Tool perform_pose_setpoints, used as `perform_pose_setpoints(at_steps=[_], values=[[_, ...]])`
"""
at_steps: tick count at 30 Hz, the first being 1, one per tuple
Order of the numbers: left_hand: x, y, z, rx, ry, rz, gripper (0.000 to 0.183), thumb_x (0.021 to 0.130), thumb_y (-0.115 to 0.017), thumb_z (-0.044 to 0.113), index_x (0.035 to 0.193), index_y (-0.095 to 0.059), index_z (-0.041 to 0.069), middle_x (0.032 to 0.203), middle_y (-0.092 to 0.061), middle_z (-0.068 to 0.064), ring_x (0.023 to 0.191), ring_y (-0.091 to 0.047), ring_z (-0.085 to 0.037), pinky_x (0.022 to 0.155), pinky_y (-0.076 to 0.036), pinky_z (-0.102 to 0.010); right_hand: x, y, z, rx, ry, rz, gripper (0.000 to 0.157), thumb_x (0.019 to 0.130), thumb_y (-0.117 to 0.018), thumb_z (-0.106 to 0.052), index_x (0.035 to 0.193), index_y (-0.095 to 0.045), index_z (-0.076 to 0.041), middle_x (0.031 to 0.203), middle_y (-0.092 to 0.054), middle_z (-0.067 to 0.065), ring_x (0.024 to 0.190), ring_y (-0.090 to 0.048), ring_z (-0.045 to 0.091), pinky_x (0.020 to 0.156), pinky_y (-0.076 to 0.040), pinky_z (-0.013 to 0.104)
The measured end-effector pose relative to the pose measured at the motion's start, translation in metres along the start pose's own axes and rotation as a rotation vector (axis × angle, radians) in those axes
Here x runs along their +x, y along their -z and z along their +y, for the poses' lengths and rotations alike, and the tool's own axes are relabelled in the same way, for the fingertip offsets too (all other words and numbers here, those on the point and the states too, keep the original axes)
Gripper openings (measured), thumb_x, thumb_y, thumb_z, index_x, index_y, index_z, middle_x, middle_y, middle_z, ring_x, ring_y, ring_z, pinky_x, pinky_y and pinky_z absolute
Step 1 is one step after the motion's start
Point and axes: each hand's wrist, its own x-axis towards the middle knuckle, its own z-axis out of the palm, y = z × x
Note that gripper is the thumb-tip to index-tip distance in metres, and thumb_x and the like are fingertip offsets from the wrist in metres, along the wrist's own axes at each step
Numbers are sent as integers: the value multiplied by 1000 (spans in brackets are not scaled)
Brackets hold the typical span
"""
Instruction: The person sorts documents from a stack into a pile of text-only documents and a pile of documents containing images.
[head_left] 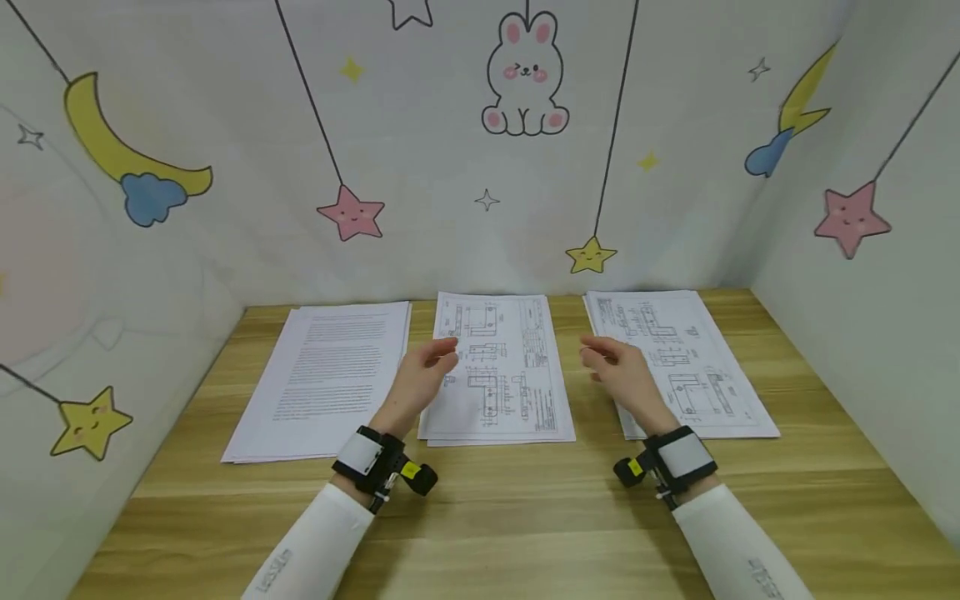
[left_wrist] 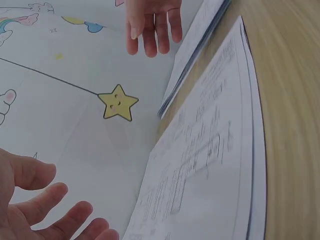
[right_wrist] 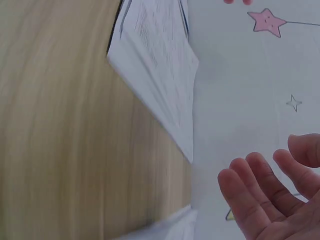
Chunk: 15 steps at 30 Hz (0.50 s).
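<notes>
white paper makes the left stack (head_left: 322,367), which carries lines of printed text and lies on the wooden table (head_left: 525,517). next to it, after a narrow gap, is the middle stack (head_left: 498,367) with technical drawings, and farther along lies the right stack (head_left: 678,358), also with drawings. in all three, the sheets are not perfectly even, so some lower edges come out a little.

the left hand (head_left: 420,379) is in the air; seen from the head, it appears between the left stack and the middle stack. the right hand (head_left: 628,379) appears before the near-left side of the right stack. both hands are released, with the fingers relaxed and slightly bent, and the palms are turned towards each other. each wrist wears a strap, the left strap (head_left: 369,460) and the right strap (head_left: 681,460), above white sleeves (head_left: 311,546).

behind the table, the pale wall (head_left: 427,133) shows a winking rabbit (head_left: 525,83), a pink star (head_left: 351,213), a smiling yellow star (head_left: 591,255) and a crescent moon (head_left: 111,150) with a blue cloud (head_left: 152,200).
</notes>
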Motion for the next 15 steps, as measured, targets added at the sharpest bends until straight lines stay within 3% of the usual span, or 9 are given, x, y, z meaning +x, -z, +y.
perform_pose_setpoints(at_steps=[3, 6, 11, 15], values=[[8, -23, 7, -51, -6, -33, 42, 102, -53, 29, 142, -53, 16, 146, -54, -8, 131, -51, -27, 111, -41, -48, -6, 27, 17, -150, 46, 60, 45, 104, -50, -27, 142, -52, -3, 134, -61, 24, 120, -60, 38, 97, -52, 48], [12, -45, 10, -93, 0, -74, 42, 102, -53, 28, 142, -53, 17, 146, -54, -6, 131, -52, -26, 110, -43, -45, -9, 50, 30, -290, 40, 66, 48, 104, -49, -28, 145, -48, -2, 137, -57, 27, 125, -55, 44, 100, -47, 55], [14, -87, 15, -173, 59, -197, 44, 101, -53, 26, 144, -51, 13, 147, -53, -7, 129, -54, -24, 107, -47, -40, -6, 83, 44, -423, -57, -30, 58, 104, -46, -34, 150, -37, 2, 145, -44, 36, 133, -41, 54, 104, -39, 64], [13, -122, 19, -227, 111, -278, 45, 100, -55, 25, 143, -52, 13, 143, -56, -10, 120, -58, -22, 100, -50, -36, -2, 102, 54, -475, -142, -57, 65, 104, -44, -36, 151, -29, 7, 149, -32, 41, 137, -31, 59, 108, -33, 68]])
